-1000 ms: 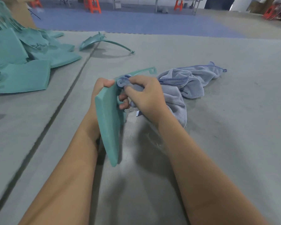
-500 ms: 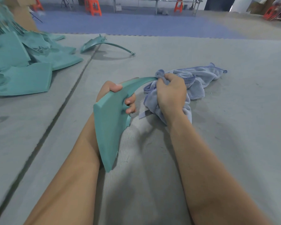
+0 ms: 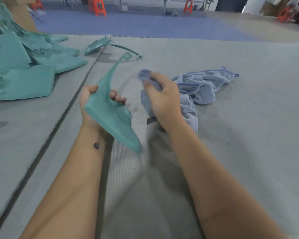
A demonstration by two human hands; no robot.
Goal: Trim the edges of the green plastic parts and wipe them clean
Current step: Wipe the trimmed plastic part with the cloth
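Grey mat underfoot, seam running along its left part; blue floor beyond far edge. Left hand curled round wide end of green plastic part, thumb and fingers gripping, thin looped tip raised toward far edge. Right hand clenched on bunched blue cloth, apart from part, blurred. Pile of green parts at far left edge; single curved part near seam. Open mat at right and near edge.

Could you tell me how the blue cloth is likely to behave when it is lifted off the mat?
The blue cloth is probably floppy: it lies crumpled and bunches in the right hand. Likely light, since its folds drape loosely.
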